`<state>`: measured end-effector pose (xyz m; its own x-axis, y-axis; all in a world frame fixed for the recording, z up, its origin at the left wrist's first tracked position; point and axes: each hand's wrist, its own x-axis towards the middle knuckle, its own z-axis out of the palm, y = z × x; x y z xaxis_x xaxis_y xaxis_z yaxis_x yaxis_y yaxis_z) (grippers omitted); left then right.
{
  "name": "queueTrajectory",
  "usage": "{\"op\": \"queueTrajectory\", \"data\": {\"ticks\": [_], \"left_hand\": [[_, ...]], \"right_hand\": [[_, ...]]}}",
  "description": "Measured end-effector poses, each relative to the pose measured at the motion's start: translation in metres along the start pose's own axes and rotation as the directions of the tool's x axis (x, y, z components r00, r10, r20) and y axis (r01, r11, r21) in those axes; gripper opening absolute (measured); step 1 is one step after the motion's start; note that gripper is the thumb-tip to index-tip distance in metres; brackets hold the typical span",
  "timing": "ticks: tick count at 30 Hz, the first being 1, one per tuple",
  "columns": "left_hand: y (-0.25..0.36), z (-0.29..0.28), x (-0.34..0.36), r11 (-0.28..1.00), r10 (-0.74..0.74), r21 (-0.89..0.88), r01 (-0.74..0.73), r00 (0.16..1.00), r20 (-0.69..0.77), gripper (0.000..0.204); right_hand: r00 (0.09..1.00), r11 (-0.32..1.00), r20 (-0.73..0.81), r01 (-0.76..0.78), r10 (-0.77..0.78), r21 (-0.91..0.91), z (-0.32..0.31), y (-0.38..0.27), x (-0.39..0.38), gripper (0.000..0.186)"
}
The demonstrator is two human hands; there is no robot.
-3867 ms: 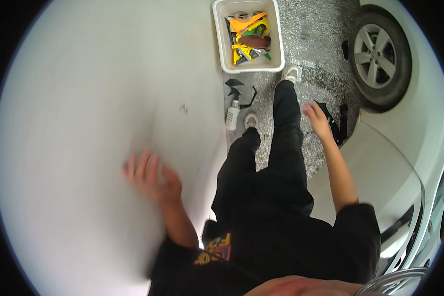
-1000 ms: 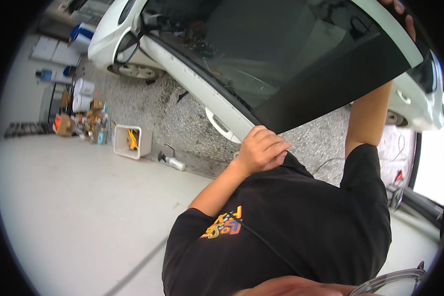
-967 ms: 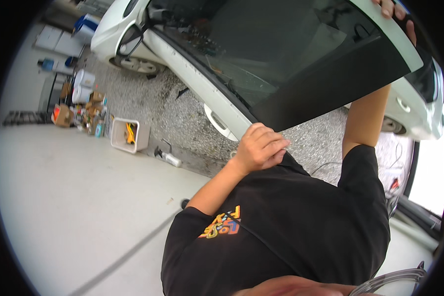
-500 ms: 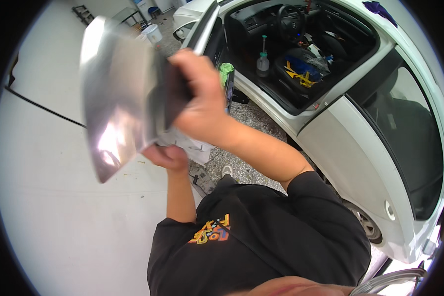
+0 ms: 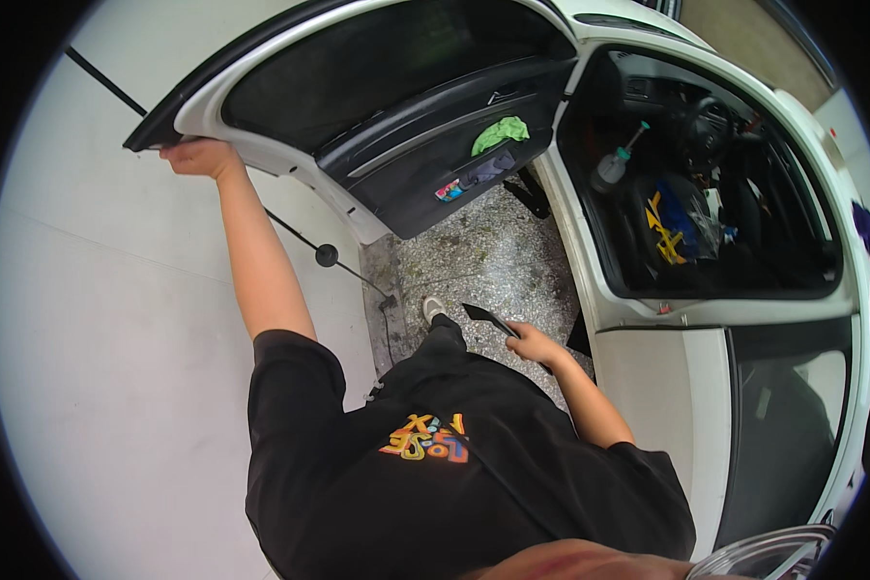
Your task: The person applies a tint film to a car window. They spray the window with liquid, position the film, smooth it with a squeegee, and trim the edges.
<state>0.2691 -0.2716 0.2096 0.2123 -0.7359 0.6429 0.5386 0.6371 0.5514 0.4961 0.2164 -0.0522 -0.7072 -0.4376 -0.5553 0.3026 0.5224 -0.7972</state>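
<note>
My left hand (image 5: 198,158) is stretched up to the corner of the open white car door (image 5: 188,116), its fingers closed on the door's edge. The door's dark inner panel (image 5: 377,174) carries a green cloth (image 5: 499,135) and a small colourful packet (image 5: 449,189). Low at my right side, my right hand (image 5: 534,343) grips a flat, tapered black tool (image 5: 483,314), which points forward over the speckled floor (image 5: 483,251). My shoe (image 5: 433,307) shows just left of the tool.
The car's doorway (image 5: 599,280) frames a pump sprayer (image 5: 610,171) and a seat with yellow tools (image 5: 665,232). The closed rear door (image 5: 686,416) is at my right. A pale wall (image 5: 97,338) lies left, with a dark rod (image 5: 295,225) bearing a round disc (image 5: 326,255).
My hands have separated from their raised, close position: the left has moved up-left onto the door's corner, the right down to my side with the black tool. The door's inner panel has come into view.
</note>
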Motion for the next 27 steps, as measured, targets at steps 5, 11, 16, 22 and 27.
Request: {"op": "queueTrajectory", "data": {"ticks": [5, 11, 16, 22, 27], "left_hand": [[-0.003, 0.003, 0.011, 0.989, -0.148, -0.008, 0.148, 0.988, 0.04, 0.064], [-0.042, 0.0, -0.002, 0.997, -0.042, 0.063, 0.044, 0.998, -0.038, 0.05], [0.036, -0.078, -0.201, 0.977, 0.196, -0.174, -0.12, 0.206, 0.959, 0.058], [0.036, -0.068, -0.316, 0.885, -0.406, 0.188, -0.427, -0.506, 0.761, 0.036], [0.021, -0.047, -0.358, 0.784, -0.589, 0.579, -0.226, 0.026, 0.808, 0.03]], "right_hand": [[0.98, 0.931, -0.132, 0.094, -0.15, -0.354, -0.044, 0.039, 0.036, 0.025], [0.963, 0.724, -0.06, 0.156, -0.263, -0.672, -0.088, -0.074, 0.104, 0.028], [0.897, 0.381, 0.131, 0.307, -0.423, -0.872, -0.118, -0.15, 0.154, 0.016], [0.766, 0.36, 0.505, 0.637, -0.398, -0.682, -0.188, -0.216, 0.184, 0.026], [0.742, 0.741, -0.014, 0.671, -0.67, 0.032, -0.295, -0.185, 0.208, 0.086]]}}
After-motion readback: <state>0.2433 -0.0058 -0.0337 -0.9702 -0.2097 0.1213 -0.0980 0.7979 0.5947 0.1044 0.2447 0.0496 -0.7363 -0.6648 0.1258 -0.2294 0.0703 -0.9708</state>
